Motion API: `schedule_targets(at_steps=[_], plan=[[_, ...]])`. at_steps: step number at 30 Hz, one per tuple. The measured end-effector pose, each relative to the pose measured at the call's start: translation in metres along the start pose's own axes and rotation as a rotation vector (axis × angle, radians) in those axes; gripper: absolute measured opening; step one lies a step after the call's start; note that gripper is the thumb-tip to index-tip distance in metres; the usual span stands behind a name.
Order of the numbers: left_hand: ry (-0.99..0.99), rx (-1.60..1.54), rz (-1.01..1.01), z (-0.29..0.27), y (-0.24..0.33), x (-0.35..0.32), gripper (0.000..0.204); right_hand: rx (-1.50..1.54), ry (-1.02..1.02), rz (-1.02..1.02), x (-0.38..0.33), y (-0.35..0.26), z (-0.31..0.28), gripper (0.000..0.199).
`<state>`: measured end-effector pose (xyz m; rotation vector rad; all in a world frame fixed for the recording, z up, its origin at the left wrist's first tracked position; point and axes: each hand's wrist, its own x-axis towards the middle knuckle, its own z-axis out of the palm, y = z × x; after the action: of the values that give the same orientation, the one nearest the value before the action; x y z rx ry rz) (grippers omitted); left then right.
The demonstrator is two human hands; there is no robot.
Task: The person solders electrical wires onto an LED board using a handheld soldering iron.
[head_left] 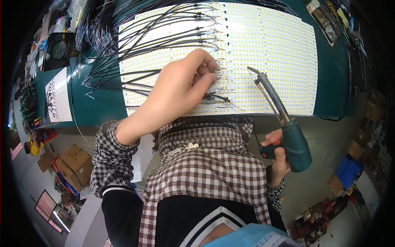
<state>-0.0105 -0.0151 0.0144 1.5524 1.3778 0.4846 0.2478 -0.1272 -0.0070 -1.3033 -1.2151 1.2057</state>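
Head view shows us the left hand (181,88) resting on a broad white panel of LED strips dotted with small yellow chips (267,53), which lies across a dark green table (103,107). We find its fingers (207,68) curled closed and pinched on something fine at the panel's middle seam, probably the bare end of one thin black lead wire (164,24); the detail is too small to confirm. A fan of such wires runs from the upper left across the panel toward that seam.

We note the right hand (277,154) well apart, off the table's near edge, fingers wrapped tightly around the grip of a dark green pistol-shaped soldering iron (294,142). Its long grey metal barrel slants up and left, with the tip over the panel, just right of the left hand's fingers.

We also record a smaller white LED panel (59,96) at the table's left end and a black square fan (59,49) beyond it.
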Motion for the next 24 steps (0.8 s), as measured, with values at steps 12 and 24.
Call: schedule_targets(at_steps=[12,24], plan=[[0.105,0.461,0.559,0.004,-0.012,0.016,0.011,0.125,0.014,0.033,-0.004,0.002,-0.002,0.046],[0.156,0.113,0.316,0.016,-0.021,0.017,0.009,0.147,0.009,0.153,-0.009,-0.002,0.001,0.055]])
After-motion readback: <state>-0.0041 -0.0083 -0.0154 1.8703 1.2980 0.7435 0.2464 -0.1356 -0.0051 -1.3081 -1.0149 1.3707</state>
